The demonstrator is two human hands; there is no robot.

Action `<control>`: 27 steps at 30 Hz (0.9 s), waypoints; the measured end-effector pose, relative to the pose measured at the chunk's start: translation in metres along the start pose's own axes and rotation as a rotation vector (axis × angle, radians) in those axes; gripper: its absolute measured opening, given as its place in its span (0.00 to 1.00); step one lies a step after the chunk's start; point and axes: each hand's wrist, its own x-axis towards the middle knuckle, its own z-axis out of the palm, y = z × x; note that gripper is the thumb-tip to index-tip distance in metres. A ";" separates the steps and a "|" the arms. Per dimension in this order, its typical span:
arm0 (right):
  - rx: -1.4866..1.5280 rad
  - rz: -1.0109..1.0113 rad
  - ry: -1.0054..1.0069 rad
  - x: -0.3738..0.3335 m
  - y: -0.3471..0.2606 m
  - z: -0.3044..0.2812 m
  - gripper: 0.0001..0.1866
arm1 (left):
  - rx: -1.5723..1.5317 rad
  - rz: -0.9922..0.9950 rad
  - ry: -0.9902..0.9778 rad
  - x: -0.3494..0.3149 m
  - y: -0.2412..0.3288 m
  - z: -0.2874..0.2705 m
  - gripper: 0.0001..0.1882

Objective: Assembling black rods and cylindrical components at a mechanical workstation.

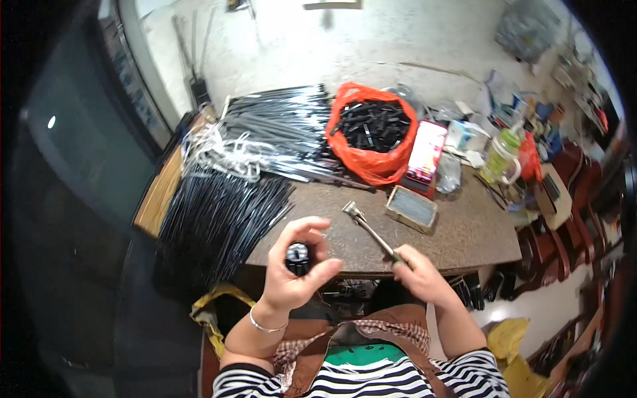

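Head view, looking down on a brown speckled tabletop; across its far left lies a broad heap of thin black rods, some bundled in clear plastic sleeves; behind centre an orange plastic bag stands open, filled with small black parts; to its right a red-and-white carton, a green-capped drink bottle and assorted clutter; nearer the front edge a small rectangular tin lies flat. Left hand, a bangle at the wrist, is clenched around a short black cylindrical piece, held upright above the front edge with its round end facing the camera; the grip is closed on it by thumb and curled fingers. Right hand is clenched on the handle of a small metal hammer; the long axis of this tool runs from the hand up and to the left, its head lying over the tabletop. The hammer head thus stands to the right of and slightly beyond the cylindrical piece, near but apart from it; the left hand is the nearer to the piece, the right the nearer to the tin.
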 end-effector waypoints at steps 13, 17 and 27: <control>-1.027 0.082 0.471 0.012 0.099 -0.030 0.18 | -0.249 -0.225 -0.098 0.025 -0.030 0.005 0.22; -1.075 0.034 0.486 0.014 0.107 -0.038 0.20 | -0.616 0.110 0.119 0.052 -0.020 -0.009 0.15; 1.278 -0.060 0.425 0.057 0.022 -0.034 0.15 | -0.762 0.169 -0.240 0.060 -0.036 0.034 0.20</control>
